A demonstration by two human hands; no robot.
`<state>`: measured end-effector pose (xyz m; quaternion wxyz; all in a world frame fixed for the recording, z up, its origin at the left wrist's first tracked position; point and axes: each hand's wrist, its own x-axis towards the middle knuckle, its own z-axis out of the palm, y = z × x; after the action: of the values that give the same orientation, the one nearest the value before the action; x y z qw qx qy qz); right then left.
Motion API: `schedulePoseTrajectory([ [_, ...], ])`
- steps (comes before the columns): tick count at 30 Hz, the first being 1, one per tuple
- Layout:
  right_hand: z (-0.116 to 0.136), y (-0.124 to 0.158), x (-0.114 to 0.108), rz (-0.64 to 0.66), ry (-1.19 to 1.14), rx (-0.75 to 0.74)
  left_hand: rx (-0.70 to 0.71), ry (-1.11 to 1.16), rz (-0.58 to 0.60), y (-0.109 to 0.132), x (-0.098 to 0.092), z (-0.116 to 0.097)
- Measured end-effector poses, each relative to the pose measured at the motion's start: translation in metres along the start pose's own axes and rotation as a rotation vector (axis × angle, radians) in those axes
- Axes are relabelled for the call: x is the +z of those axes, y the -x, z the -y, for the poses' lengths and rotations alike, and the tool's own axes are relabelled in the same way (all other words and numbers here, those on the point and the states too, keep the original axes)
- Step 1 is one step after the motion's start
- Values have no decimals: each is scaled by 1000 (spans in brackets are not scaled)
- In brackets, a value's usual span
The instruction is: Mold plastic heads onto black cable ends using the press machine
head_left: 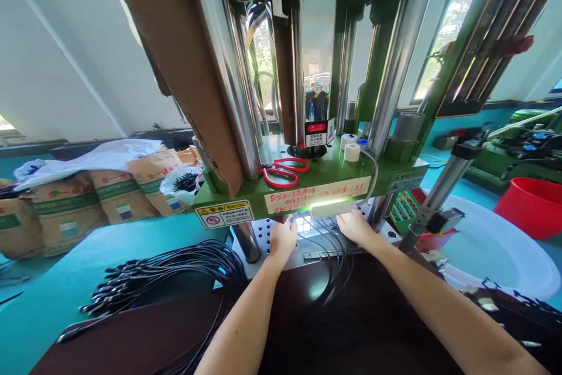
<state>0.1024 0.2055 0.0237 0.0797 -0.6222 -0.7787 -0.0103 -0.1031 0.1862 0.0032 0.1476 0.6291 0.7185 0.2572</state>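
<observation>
The black cables [330, 255] lie across the lit metal plate [262, 233] under the green press, their ends tucked in beneath the platen and their lengths trailing back toward me over the dark worktop [307, 316]. My left hand [282, 240] rests palm down on the plate just left of them, its fingers [287, 224] bent forward onto the metal. I cannot tell whether they pinch a cable end or only press. My right hand [355, 227] sits on the other side of the same cables, reaching in under the glowing light strip [330, 207]. Its fingers are hidden by the back of the hand, so their grip is unclear to me as well.

Left of the plate, a thick bundle of cables [175, 269] fans out over the teal worktop. On the green platen [325, 179] above my hands lie red scissors [284, 171] and two white tape rolls [351, 150], with a yellow warning label [225, 213] on its front edge. Chrome columns [228, 71] rise behind. Paper sacks [65, 205] stand far left. A white basin [496, 246] and a red bucket [531, 205] sit to the right.
</observation>
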Motion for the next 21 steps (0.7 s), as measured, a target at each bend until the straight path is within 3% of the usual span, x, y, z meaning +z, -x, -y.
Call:
schedulePoseTrajectory([
  [10,0,-3,4,-13,1,-6,35,-76,22,1,-2,0],
  [21,5,-30,19,-35,30,-47,31,-167,6,-1,4,-5],
])
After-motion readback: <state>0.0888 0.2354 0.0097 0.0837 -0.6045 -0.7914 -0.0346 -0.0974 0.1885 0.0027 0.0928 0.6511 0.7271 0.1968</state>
